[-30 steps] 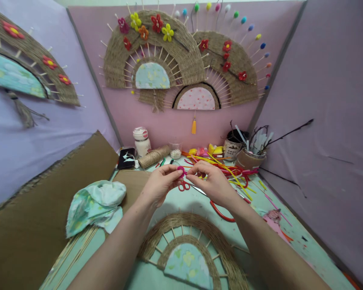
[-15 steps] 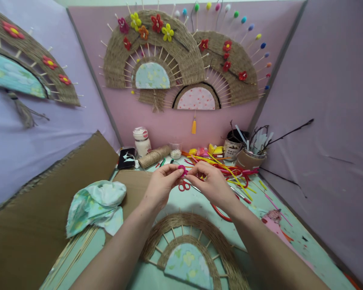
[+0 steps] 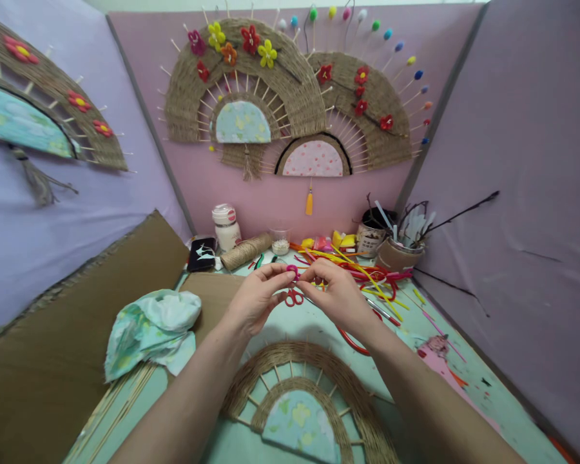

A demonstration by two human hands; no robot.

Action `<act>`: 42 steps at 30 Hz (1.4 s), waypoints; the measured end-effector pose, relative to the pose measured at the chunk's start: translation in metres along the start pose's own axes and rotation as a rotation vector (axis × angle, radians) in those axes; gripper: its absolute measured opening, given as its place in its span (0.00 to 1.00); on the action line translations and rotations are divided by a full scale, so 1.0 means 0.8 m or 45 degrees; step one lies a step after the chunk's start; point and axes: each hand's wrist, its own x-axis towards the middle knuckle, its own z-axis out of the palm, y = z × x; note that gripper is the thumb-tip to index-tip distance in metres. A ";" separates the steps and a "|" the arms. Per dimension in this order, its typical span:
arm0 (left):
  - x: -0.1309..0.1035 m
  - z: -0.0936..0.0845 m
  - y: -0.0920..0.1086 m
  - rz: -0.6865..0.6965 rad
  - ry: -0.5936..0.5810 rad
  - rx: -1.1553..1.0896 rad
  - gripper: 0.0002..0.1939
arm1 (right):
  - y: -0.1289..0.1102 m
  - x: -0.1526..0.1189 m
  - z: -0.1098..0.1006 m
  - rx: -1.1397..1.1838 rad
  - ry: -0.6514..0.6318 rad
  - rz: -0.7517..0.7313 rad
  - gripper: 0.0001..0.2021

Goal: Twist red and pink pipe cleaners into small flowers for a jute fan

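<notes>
Between my two hands is a small curled magenta pipe cleaner (image 3: 292, 270), bent into loops. My left hand (image 3: 263, 290) pinches its left side between thumb and fingers. On the other side, my right hand (image 3: 336, 290) has its thumb and fingertips closed on the same pipe cleaner. Red-handled scissors (image 3: 294, 297) lie on the table just below my fingertips. Nearer to me, under my forearms, lies a woven twine fan (image 3: 283, 354) with a floral fabric half-circle (image 3: 299, 422) at its centre.
A heap of coloured pipe cleaners (image 3: 372, 270) lies beyond my right hand. A twine roll (image 3: 245, 251), a white bottle (image 3: 227, 227) and a pot of twigs (image 3: 401, 252) stand along the back. Crumpled fabric (image 3: 152, 332) and cardboard (image 3: 77, 328) are at left.
The magenta pipe cleaner has turned slightly in my fingers, so an open loop shows more plainly. My left fingers have shifted a little; both hands stay in nearly the same place.
</notes>
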 end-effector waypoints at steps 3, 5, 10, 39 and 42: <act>-0.001 0.002 -0.001 0.098 0.027 0.110 0.11 | 0.000 -0.001 0.001 -0.029 -0.022 -0.031 0.07; -0.001 0.002 -0.002 0.148 0.033 0.163 0.11 | 0.002 -0.001 0.000 -0.007 -0.029 -0.024 0.06; -0.003 0.001 0.002 0.148 -0.002 0.172 0.12 | 0.006 0.002 -0.007 0.166 -0.085 0.135 0.06; 0.000 -0.003 0.004 0.191 0.031 0.258 0.10 | 0.019 0.006 -0.011 1.262 -0.480 0.880 0.10; -0.002 -0.001 0.006 0.180 0.015 0.168 0.12 | 0.018 0.007 -0.010 1.275 -0.445 0.938 0.11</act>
